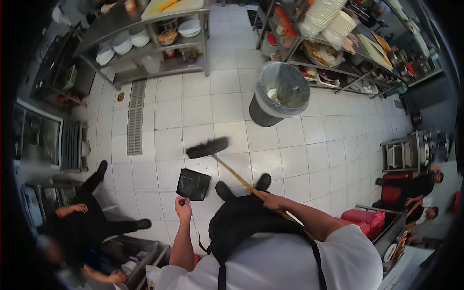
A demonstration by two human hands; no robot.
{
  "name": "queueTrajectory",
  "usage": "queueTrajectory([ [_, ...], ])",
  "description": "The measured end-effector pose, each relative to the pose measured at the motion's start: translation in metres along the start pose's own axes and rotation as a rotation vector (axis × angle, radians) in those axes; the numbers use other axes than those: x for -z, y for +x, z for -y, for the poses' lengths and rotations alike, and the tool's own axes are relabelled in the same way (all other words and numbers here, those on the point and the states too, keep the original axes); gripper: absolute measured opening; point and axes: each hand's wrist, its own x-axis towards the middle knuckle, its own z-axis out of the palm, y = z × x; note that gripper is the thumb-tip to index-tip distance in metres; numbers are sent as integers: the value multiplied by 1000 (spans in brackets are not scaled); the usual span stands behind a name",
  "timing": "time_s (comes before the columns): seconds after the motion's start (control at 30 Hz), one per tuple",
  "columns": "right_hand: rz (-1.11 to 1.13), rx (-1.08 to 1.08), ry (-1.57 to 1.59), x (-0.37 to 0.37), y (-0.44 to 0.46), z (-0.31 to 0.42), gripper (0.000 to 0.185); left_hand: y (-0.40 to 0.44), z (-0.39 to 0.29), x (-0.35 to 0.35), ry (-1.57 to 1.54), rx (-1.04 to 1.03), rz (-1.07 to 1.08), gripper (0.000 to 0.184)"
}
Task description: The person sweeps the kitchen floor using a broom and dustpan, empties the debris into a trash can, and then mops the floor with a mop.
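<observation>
My left hand (183, 208) is closed round the handle of a black dustpan (194, 184), whose pan is down by the white tiled floor in front of my shoes. In my right hand (274, 201) is the wooden stick of a broom (208, 147), gripped close to my body. The broom's dark bristles lie just beyond the dustpan, a short gap apart from it. Small bits of debris show on the tiles between the bristles and the pan.
A lined trash bin (279, 94) stands ahead to the right, some waste inside. A floor drain grate (137, 116) runs on the left. Steel shelves with bowls (122, 42) and a loaded rack (333, 72) stand farther off. A person (92, 212) is at left; others are at far right.
</observation>
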Motion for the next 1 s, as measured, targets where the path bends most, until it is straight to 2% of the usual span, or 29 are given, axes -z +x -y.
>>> queueTrajectory([
  [0.13, -183, -154, 37, 4, -43, -77, 70, -15, -86, -3, -13, -179, 129, 16],
  [0.17, -232, -201, 36, 0, -50, -101, 72, -14, -105, -4, -86, -201, 172, 16],
  [0.2, -254, -247, 57, -2, -55, -125, 73, -21, -154, 5, -9, -134, 206, 17],
  [0.23, -271, -298, 83, -7, -60, -151, 74, 5, -139, 6, -111, -168, 265, 18],
  [0.3, -336, -355, 127, -27, -65, -215, 71, -12, -231, 25, -300, -87, 258, 17],
  [0.37, -443, -351, 150, -46, -64, -278, 63, -18, -288, 41, -469, -81, 209, 19],
  [0.47, -445, -426, 314, -56, -85, -331, 50, -17, -328, 58, -832, -36, 377, 25],
  [0.5, -448, -421, 460, -60, -93, -340, 48, -19, -332, 53, -915, -15, 379, 25],
  [0.6, -468, -387, 807, -65, -121, -370, 54, 3, -283, 18, -1169, 116, 311, 27],
  [0.63, -475, -375, 908, -66, -129, -380, 58, 20, -249, -2, -1199, 191, 195, 24],
  [0.7, -524, -268, 926, -95, -122, -426, 58, 29, -192, -59, -1286, 400, 56, 33],
  [0.73, -541, -219, 876, -111, -111, -452, 58, 30, -167, -89, -1418, 568, 75, 40],
  [0.83, -616, -187, 870, -131, -106, -475, 50, 12, -102, -185, -1674, 925, 97, 35],
  [0.93, -675, -259, 960, -130, -120, -476, 45, -28, -84, -254, -1616, 1119, -144, 33],
  [1.0, -676, -317, 1044, -122, -134, -478, 44, -35, -58, -275, -1517, 1119, -186, 34],
])
